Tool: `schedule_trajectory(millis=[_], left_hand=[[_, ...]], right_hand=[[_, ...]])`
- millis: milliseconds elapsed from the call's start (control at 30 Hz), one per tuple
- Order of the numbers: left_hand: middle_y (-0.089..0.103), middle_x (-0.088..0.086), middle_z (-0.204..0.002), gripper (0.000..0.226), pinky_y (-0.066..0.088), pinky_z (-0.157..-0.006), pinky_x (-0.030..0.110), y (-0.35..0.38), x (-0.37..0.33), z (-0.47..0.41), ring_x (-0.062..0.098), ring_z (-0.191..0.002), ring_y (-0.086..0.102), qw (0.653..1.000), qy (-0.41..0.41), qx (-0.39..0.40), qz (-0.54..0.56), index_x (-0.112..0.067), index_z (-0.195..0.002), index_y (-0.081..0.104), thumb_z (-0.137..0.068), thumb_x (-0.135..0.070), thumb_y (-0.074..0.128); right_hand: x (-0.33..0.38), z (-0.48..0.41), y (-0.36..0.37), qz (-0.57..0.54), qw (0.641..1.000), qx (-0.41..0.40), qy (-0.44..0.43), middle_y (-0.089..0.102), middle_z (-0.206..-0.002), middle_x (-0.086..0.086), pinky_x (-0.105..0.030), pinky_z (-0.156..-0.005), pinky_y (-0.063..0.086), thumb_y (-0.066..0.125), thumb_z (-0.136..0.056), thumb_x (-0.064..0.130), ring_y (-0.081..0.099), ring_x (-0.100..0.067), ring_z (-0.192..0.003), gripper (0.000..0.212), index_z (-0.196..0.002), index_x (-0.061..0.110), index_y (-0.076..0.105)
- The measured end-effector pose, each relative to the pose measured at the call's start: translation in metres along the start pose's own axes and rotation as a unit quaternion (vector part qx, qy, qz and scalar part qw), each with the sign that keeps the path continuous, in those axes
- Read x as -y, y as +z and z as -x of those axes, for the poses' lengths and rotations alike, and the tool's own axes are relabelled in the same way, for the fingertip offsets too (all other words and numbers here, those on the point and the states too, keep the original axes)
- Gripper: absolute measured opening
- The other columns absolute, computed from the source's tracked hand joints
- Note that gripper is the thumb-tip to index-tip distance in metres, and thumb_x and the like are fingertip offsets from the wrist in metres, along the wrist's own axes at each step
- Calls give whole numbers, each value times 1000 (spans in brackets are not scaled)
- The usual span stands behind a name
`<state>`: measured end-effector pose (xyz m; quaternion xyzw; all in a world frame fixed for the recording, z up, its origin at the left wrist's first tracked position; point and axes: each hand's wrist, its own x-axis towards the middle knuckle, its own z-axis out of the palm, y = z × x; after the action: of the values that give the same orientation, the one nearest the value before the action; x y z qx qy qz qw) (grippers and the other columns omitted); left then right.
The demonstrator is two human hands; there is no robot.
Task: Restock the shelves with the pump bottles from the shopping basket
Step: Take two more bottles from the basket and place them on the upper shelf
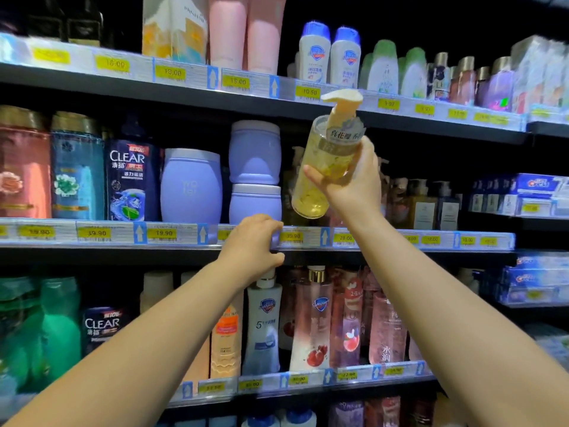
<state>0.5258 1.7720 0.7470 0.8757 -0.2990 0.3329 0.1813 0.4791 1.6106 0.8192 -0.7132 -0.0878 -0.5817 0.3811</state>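
Observation:
My right hand (354, 183) grips a clear pump bottle of yellow liquid (320, 167) with a cream pump head, tilted, raised in front of the middle shelf (400, 241). Just behind it a dark gap shows between the purple jars (255, 167) and a row of amber pump bottles (421, 201). My left hand (252, 245) rests with curled fingers on the middle shelf's front edge, over the price strip, holding nothing I can see. The shopping basket is out of view.
The top shelf (246, 97) carries pink tubes and white bottles. Shampoo bottles stand at the middle left. White and pink pump bottles (311, 318) fill the lower shelf. Toothpaste boxes (535, 192) are stacked at the right.

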Motion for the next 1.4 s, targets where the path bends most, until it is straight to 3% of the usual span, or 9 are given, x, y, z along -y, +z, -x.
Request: schedule_trajectory(millis=[167,367,433,633,833,1033,1167,1267,1400], left_hand=[[57,3,-107,35,49,-82,41,-8,-4,-3,24,-102,52,998,10,27,-54,-15,-107,63,-73,-22,67],[56,5,-114,37,48,-86,43,-6,-1,-5,26,-106,51,998,14,32,-61,-13,-113,62,-76,-18,66],[55,5,-116,39,47,-87,43,-5,-1,-5,26,-108,49,997,16,31,-63,-13,-116,61,-77,-19,67],[52,4,-121,43,47,-87,43,-5,-1,-1,25,-111,45,997,19,32,-66,-14,-121,58,-80,-21,67],[51,3,-121,44,47,-86,42,-1,0,0,24,-111,44,997,22,17,-67,-15,-121,56,-80,-24,68],[52,1,-120,50,42,-81,31,1,2,-1,22,-111,45,999,23,3,-49,-19,-125,55,-80,-34,68],[55,5,-119,60,40,-93,34,9,-12,8,25,-113,48,996,-7,-79,41,-16,-133,51,-78,-33,68],[54,8,-126,58,35,-99,35,34,-40,29,27,-117,49,975,-13,-173,137,-14,-131,54,-76,-25,70],[43,11,-142,65,29,-109,44,108,-95,68,29,-132,38,985,5,-54,162,-15,-136,49,-76,-25,70]], right_hand=[[-17,-3,32,66,997,31,12,52,-124,-5,-41,-92,44,81,-65,42,49,-24,-117,77,-127,14,44],[-30,3,52,123,990,62,29,39,-134,-14,-43,-99,40,79,-71,36,42,-32,-122,88,-140,11,31],[-31,5,56,147,987,60,31,36,-137,-15,-42,-94,41,75,-76,34,45,-37,-118,88,-144,15,23],[-39,14,60,205,974,99,8,38,-132,-15,-43,-90,40,66,-83,20,47,-39,-112,61,-135,13,36],[-47,24,57,253,954,159,26,36,-135,-13,-38,-76,42,70,-78,27,53,-38,-105,78,-141,21,25],[-47,37,41,179,974,134,33,39,-135,-9,-44,-83,46,62,-84,28,50,-30,-113,60,-136,18,34],[-61,65,-4,162,982,95,20,49,-126,-3,-32,-77,39,60,-84,28,50,-24,-110,50,-131,21,44],[-84,102,-54,204,969,131,42,50,-131,-4,-35,-93,38,64,-83,28,46,-27,-119,58,-136,22,43],[-124,170,-135,300,926,201,114,39,-147,-3,-39,-111,25,65,-83,35,32,-26,-136,69,-144,25,35]])
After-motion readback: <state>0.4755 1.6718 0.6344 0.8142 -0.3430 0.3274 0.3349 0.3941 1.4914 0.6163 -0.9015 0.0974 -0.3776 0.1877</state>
